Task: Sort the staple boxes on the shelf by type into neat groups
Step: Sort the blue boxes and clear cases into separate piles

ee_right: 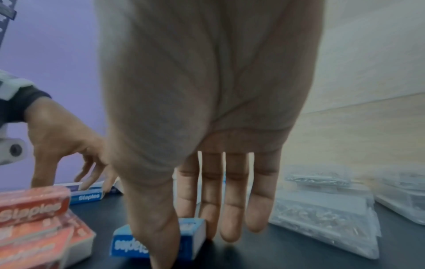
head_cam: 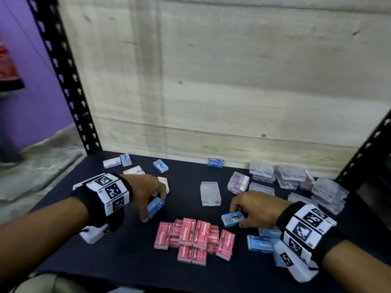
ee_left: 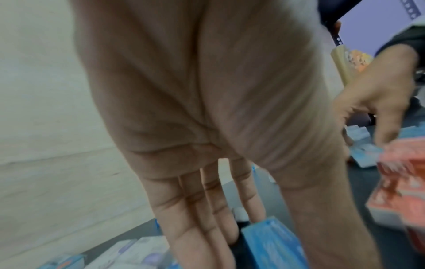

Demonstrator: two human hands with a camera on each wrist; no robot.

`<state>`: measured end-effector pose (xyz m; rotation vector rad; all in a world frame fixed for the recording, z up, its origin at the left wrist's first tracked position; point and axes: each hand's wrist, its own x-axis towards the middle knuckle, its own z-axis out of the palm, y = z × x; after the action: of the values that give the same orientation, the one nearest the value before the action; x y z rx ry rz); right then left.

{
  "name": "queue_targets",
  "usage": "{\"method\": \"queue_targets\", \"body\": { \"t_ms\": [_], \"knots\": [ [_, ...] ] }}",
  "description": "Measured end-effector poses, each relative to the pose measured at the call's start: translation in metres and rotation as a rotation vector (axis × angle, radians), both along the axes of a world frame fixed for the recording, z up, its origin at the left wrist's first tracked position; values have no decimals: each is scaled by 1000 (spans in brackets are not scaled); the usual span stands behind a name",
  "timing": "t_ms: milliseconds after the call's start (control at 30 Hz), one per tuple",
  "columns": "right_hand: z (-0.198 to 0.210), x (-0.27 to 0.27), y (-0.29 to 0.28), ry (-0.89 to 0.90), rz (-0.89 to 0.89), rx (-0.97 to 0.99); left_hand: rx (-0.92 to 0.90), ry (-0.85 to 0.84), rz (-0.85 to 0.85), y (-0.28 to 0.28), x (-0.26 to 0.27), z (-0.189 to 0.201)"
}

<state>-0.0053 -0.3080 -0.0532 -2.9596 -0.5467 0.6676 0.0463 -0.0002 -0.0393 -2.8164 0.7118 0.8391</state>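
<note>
Both forearms reach forward, left hand (head_cam: 148, 192) and right hand (head_cam: 257, 210) palm-down, fingers (ee_right: 234, 200) pinching downward

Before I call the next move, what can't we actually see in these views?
- Blue boxes, head view: right hand and wristband hide the group's extent.
- Left hand grip, left wrist view: palm blocks it, picture blurred.
- Back-row box print: too small.
- Clear cases contents: blurred.

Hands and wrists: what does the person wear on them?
The left hand and the right hand are bare. Each wrist has a black band carrying white blocks with black square codes, and a white camera unit beneath.
</note>
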Motion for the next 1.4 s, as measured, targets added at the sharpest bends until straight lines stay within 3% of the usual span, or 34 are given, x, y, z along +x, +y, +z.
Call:
{"method": "queue_targets", "body": {
  "t_ms": [333, 633, 733, 867, 967, 1400],
  "knots": [
    [23, -6, -13, -17, -65, 89, 55, -123, -27, -4, -2, 3],
    [44, -41, -79, -23, -158, 54, -160, -148, -213, -108, -37, 37],
    [41, -53, -99, 11, -178, -14, -229, -125, -283, -148, -54, 34],
    [31, -66, -117, 127, -289, 177, -270, -100, -360, -191, -71, 28],
    [22, -69, -122, 124, -301, 206, -255, -91, -403, -213, -79, 26],
    [2, -78, -136, -8, -322, 94, -160, -5, -451, -234, -78, 14]
  ]
}}
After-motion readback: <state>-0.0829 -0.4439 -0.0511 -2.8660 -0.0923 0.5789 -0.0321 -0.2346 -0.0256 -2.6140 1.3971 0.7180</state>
